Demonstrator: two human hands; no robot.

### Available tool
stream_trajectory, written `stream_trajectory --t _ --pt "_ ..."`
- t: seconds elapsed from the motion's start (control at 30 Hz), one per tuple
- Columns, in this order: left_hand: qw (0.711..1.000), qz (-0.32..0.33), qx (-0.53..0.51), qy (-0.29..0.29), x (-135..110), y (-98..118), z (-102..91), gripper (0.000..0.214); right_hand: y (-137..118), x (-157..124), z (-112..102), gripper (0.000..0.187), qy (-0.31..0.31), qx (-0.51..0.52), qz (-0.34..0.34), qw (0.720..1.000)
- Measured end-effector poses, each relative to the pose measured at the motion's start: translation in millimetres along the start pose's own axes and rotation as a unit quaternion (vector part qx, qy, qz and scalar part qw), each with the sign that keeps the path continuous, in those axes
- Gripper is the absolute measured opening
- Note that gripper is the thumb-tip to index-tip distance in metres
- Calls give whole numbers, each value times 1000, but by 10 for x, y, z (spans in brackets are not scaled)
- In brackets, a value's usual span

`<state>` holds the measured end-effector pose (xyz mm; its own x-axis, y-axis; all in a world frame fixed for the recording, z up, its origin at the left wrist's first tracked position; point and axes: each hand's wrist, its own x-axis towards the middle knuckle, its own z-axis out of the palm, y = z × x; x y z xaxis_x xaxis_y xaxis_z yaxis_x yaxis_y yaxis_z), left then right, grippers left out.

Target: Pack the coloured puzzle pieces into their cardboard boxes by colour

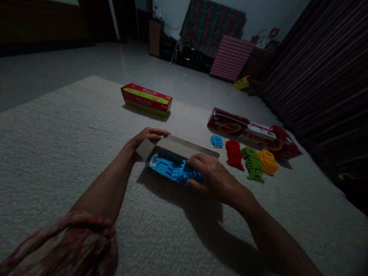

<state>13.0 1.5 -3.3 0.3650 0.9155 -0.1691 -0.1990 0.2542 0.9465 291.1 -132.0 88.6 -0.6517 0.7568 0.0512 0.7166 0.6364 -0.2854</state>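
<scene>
An opened long cardboard box [189, 146] lies on the pale quilted mat in front of me, its lid folded back. Light blue plastic interlocking pieces [165, 168] fill its tray. My left hand [146, 137] holds the box at its far left corner, fingers stretched along the back of the lid and thumb hidden. Over the right part of the box, my right hand [212, 176] reaches in with thumb and fingers bent around a blue interlocking piece [183, 166] that stands tilted up. Part of that grip is hidden in shadow.
On the mat to the right lie a small blue piece group [216, 141] and red [234, 154], green [253, 165] and yellow [268, 161] piles. Behind them are dark red boxes [230, 122]. A red-and-yellow box [146, 99] stands farther back. A striped curtain [310, 65] hangs right.
</scene>
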Motion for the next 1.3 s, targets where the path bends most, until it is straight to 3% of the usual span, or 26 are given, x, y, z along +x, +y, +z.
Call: stream_trajectory --t 0.3,0.43,0.53,0.67,0.8,0.87,1.07,1.3 --pt "1000 -10 7 -5 17 -8 -36 41 -12 -13 75 40 13 -11 6 1000" --pt "1000 -13 0 0 14 -19 -20 39 63 -100 -34 33 57 4 3 998" --pt "1000 -10 6 13 11 -51 -26 39 336 -141 -182 25 129 -7 30 991" --pt "1000 -13 16 -10 64 -75 -88 40 1034 -62 -309 23 182 -71 132 972" --pt "999 4 44 -1 138 -75 -140 34 1677 140 -290 33 88 -115 273 951" --pt "998 4 55 7 145 -81 -145 33 1845 251 -244 41 36 -126 297 946" --pt "999 -3 41 2 106 -83 -131 35 2003 503 -80 56 -96 -149 268 947" --pt "999 -13 48 10 120 -29 -115 37 2076 519 38 40 -92 -175 264 944"
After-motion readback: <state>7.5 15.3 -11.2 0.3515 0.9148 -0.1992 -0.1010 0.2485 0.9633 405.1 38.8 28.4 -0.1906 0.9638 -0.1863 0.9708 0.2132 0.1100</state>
